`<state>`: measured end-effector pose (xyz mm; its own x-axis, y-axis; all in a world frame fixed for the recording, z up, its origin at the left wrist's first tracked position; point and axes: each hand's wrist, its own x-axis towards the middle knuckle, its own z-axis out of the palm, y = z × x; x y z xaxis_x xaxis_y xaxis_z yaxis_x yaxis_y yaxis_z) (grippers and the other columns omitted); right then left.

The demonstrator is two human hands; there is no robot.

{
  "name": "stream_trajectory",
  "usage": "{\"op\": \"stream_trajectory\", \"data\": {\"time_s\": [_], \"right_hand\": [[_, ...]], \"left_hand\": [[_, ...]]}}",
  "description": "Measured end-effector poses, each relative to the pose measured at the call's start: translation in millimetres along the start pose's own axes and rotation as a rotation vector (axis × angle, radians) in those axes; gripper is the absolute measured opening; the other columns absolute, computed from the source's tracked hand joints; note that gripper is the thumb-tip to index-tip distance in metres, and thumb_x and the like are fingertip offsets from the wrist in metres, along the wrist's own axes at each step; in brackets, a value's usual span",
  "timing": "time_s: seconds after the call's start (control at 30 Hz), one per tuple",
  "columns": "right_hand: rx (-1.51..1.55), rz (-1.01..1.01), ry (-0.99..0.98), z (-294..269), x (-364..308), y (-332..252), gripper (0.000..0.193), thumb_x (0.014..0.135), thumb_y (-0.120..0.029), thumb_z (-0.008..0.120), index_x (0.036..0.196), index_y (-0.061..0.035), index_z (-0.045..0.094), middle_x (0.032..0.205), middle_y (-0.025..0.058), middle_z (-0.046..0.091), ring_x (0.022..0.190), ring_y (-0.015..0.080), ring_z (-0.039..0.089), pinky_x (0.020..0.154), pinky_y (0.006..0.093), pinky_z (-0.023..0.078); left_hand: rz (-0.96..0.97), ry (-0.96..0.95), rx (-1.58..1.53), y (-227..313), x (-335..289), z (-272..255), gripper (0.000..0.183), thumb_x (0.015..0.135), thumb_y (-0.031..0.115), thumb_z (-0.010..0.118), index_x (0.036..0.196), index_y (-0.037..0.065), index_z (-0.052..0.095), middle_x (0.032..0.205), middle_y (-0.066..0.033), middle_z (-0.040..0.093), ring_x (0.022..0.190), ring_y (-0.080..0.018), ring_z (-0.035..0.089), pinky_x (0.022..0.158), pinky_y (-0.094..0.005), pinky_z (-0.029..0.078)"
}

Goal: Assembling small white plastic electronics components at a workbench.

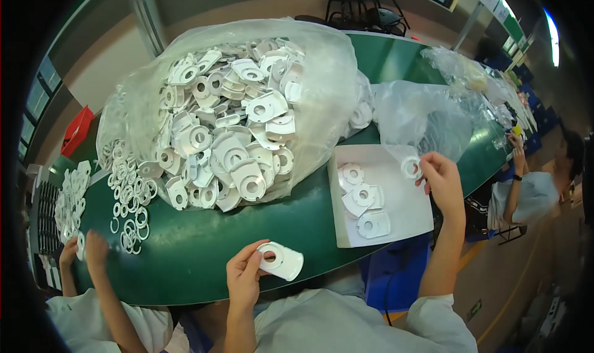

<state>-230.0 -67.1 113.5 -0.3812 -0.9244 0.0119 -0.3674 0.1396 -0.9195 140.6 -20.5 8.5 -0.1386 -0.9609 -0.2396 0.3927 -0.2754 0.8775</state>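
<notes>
My left hand (243,271) is closed on a flat white plastic part (289,265) with a round hole at one end and a wide rounded end. It holds the part just over the table's near edge. My right hand (444,183) pinches another white plastic piece (408,169) with a round hole, at the far right corner of a white box (405,220). The rest of this piece blends into the box and is hard to make out. Inside the box, several similar white parts (373,224) lie along its left side.
A large clear plastic bag (334,74) heaped with white parts (226,149) fills the middle of the green table (297,229). White rings (130,195) are scattered left of it. A co-worker's hands (96,252) work at the left. Crumpled clear bags (421,115) lie behind the box; another person sits far right.
</notes>
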Motion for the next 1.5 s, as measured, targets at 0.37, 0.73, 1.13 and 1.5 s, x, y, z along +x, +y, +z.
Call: {"op": "stream_trajectory", "data": {"time_s": [0.37,0.73,1.13,1.5], "right_hand": [[-0.07,-0.476,-0.432,132.0,-93.9,-21.8,0.008,0.078,-0.002,0.059,0.084,0.0027,0.057,0.098,0.014,0.062,0.088,0.0289,0.058,0.078,0.0335,0.045],[-0.008,-0.494,-0.503,144.3,-106.3,-21.8,0.033,0.077,-0.001,0.064,0.11,-0.0043,0.063,0.103,0.0114,0.062,0.085,0.0234,0.063,0.071,0.0292,0.049],[0.521,0.108,-0.974,188.4,-114.5,-2.1,0.043,0.092,-0.001,0.043,0.134,0.002,0.039,0.104,0.0134,0.061,0.085,0.0188,0.064,0.069,0.0292,0.056],[0.644,0.239,-0.918,214.3,-116.5,27.8,0.024,0.092,-0.005,0.043,0.112,0.006,0.049,0.09,0.0203,0.064,0.063,0.0244,0.066,0.055,0.0311,0.056]], "left_hand": [[-0.101,-0.193,-0.048,0.8,7.2,36.0,0.03,0.093,0.01,0.051,0.12,-0.004,0.055,0.102,-0.0102,0.064,0.087,-0.0135,0.063,0.074,-0.0254,0.054],[-0.006,-0.19,0.048,10.9,-6.5,33.6,0.035,0.089,0.002,0.056,0.123,-0.005,0.053,0.105,-0.0111,0.065,0.091,-0.0131,0.062,0.077,-0.0241,0.052],[-0.022,-0.142,0.104,20.7,-5.3,-3.7,0.025,0.088,0.0,0.057,0.112,-0.006,0.059,0.098,-0.01,0.065,0.086,-0.0115,0.062,0.074,-0.0229,0.051],[0.283,0.392,0.699,14.9,-17.7,-54.1,0.018,0.076,-0.001,0.069,0.094,0.0,0.068,0.08,-0.0039,0.059,0.07,-0.0085,0.056,0.06,-0.0195,0.043]]}}
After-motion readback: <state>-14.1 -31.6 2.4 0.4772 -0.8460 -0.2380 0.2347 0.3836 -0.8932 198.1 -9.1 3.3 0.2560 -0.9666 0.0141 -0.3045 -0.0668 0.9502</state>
